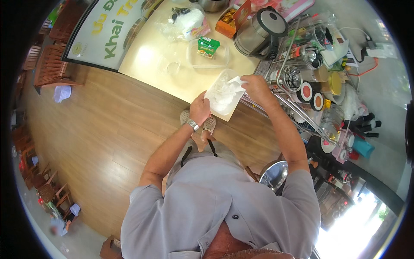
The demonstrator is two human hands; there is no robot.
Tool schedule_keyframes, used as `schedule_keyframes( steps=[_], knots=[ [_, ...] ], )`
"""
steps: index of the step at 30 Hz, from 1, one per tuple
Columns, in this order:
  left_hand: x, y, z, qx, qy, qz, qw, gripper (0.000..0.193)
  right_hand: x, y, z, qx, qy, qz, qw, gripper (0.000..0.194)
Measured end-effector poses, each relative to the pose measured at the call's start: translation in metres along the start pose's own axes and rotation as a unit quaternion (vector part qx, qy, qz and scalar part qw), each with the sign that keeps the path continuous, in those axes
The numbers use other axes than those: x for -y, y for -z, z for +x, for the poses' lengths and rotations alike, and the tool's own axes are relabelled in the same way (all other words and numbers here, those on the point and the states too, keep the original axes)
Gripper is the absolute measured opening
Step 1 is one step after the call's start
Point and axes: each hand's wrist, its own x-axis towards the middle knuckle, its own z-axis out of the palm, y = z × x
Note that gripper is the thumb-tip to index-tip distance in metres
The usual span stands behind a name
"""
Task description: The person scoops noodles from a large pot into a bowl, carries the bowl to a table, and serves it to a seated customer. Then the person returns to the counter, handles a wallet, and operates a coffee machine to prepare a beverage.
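Note:
A translucent plastic container (238,99) with white, powdery-looking contents (222,98) is at the near corner of the pale table (145,61). My left hand (200,109), with a metal-band watch on its wrist, grips the container's left side. In my right hand (257,89) is the handle end of a white scoop or spoon (235,83), its other end over the contents. Just beyond is a clear plastic box (192,62), with a green carton (208,46) standing in it. Whether the first container touches the tabletop I cannot tell.
A steel electric kettle (255,34) and an orange open box (226,27) stand farther back, with a plastic bag (190,24) to their left. To the right, a wire rack (292,110) holds several jars. A sign board (100,42) bearing writing borders the table's left.

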Motion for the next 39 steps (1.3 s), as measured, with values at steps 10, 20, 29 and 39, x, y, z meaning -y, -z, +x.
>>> schedule_keyframes(
  steps=[10,20,29,39],
  knots=[
    [-0.024,0.021,0.011,0.019,-0.006,-0.008,1.0,0.049,0.003,-0.056,-0.003,0.132,-0.195,0.308,0.922,0.027],
    [-0.039,0.037,-0.006,0.101,0.046,-0.059,0.992,0.051,-0.012,-0.062,0.001,0.189,-0.307,0.522,0.773,0.028],
    [-0.047,0.062,-0.022,0.092,0.03,-0.097,0.991,0.049,0.022,-0.034,-0.009,0.121,-0.228,0.529,0.808,0.026],
    [-0.038,0.095,0.012,0.063,0.019,-0.075,0.995,0.047,0.026,-0.041,0.005,0.071,-0.241,0.566,0.785,0.025]
  ],
)
